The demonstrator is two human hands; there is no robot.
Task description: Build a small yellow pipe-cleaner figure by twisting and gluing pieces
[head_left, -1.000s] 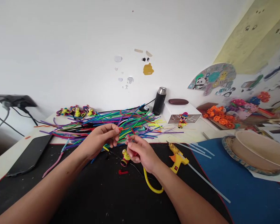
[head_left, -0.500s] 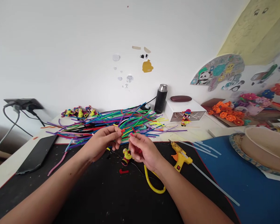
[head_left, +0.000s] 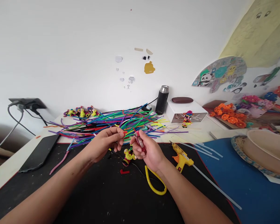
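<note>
Between thumb and fingertips, my left hand (head_left: 110,139) pinches a small red piece (head_left: 125,133) that looks like pipe cleaner. My right hand (head_left: 150,151) is closed around a red lighter (head_left: 139,140), its top pointing up and toward the red piece; whether it is lit I cannot make out. Below and between the hands, a small yellow and dark-red pipe-cleaner figure (head_left: 126,156) rests on the black mat (head_left: 95,193). A short bent red piece (head_left: 124,171) lies just in front of it.
Pipe cleaners (head_left: 102,124) in many colours pile up behind my hands. To the right lies a yellow glue gun (head_left: 180,157) with a glue stick in it. A black phone (head_left: 39,154) is on the left. A thermos (head_left: 162,100) and white box (head_left: 188,109) stand by the wall.
The right hand has turned, and the lighter in it now shows, pointing up. The left hand keeps its pinch on the red piece. The whole view has shifted slightly.
</note>
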